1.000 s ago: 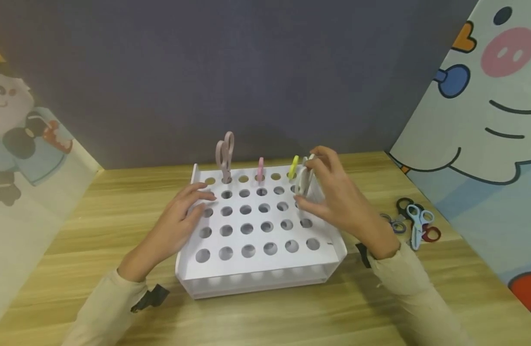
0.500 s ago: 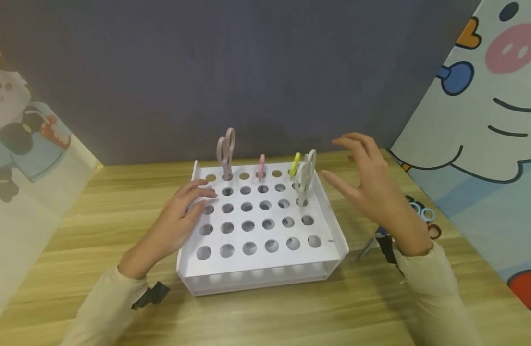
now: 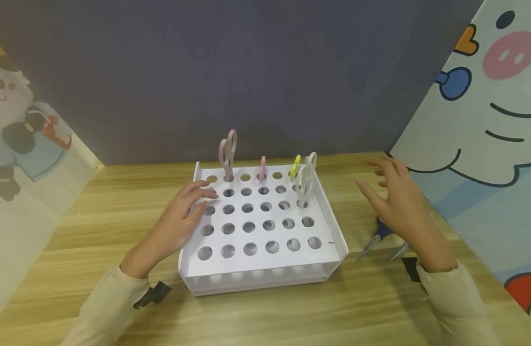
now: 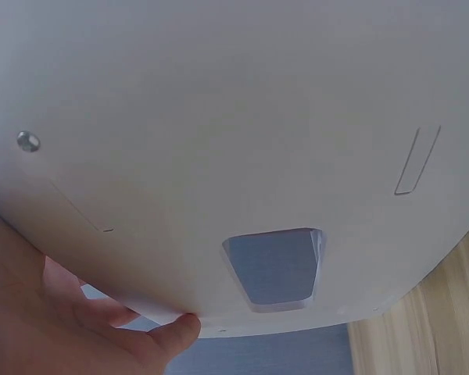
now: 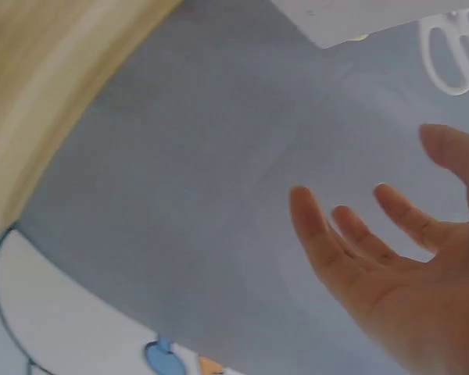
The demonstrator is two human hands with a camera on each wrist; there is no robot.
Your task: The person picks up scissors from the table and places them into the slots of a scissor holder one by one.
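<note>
A white rack (image 3: pixel 256 264) with rows of round holes stands on the table. My left hand (image 3: pixel 179 216) rests on its left edge, fingers loosely bent; the left wrist view shows the thumb against the rack's side wall (image 4: pixel 180 195). My right hand (image 3: pixel 397 202) hovers right of the rack, fingers spread and holding nothing. Below it lie dark blue scissors (image 3: pixel 379 233), partly hidden by the hand. White scissors (image 3: pixel 305 180) stand handles up in a right-hand hole. Pale pink scissors (image 3: pixel 228 154) stand in the back row, with a pink handle (image 3: pixel 262 168) and a yellow handle (image 3: pixel 295 166) farther right.
The wooden table (image 3: pixel 96 230) extends around the rack. A grey panel (image 3: pixel 248 81) rises behind it, with cartoon-printed panels at the left and right (image 3: pixel 486 134). More scissors' blades (image 3: pixel 399 251) show beside the blue pair, their handles hidden under the right hand.
My right hand has let go of the white scissors, which now stand in the rack. It has moved right, over the scissors on the table. The left hand has stayed in place.
</note>
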